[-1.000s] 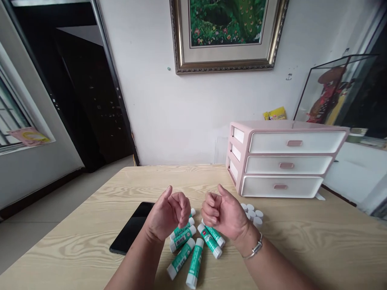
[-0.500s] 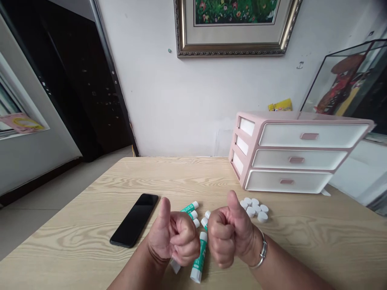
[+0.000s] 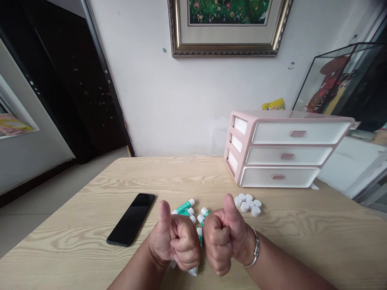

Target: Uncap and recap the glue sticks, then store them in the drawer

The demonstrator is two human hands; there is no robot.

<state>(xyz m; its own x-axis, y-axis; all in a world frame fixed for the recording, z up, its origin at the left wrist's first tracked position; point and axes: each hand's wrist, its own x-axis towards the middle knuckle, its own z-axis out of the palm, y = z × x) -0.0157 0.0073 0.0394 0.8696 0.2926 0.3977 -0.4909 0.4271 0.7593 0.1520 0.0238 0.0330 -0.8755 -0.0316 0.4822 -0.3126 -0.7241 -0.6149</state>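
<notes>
My left hand (image 3: 178, 239) is a fist with its thumb pointing up, held above the table. Beside it my right hand (image 3: 222, 239) makes the same thumb-up fist, a bracelet (image 3: 256, 247) round its wrist. Neither fist shows anything in it, and a narrow gap separates them. Several green-and-white glue sticks (image 3: 185, 206) lie on the table behind and beneath the fists, which partly hide them. Several white round caps (image 3: 244, 206) sit in a cluster just beyond my right hand.
A black phone (image 3: 132, 219) lies on the wooden table (image 3: 145, 173), left of my left hand. At the back right stands a pink-and-white drawer unit (image 3: 287, 156). Behind the table is a white wall with a framed picture (image 3: 225, 50); a glass case (image 3: 329, 80) is at far right.
The view has shifted a little to the right, so the surroundings appear further left. Both fists keep their thumbs up and have come slightly closer together, covering more of the front glue stick.
</notes>
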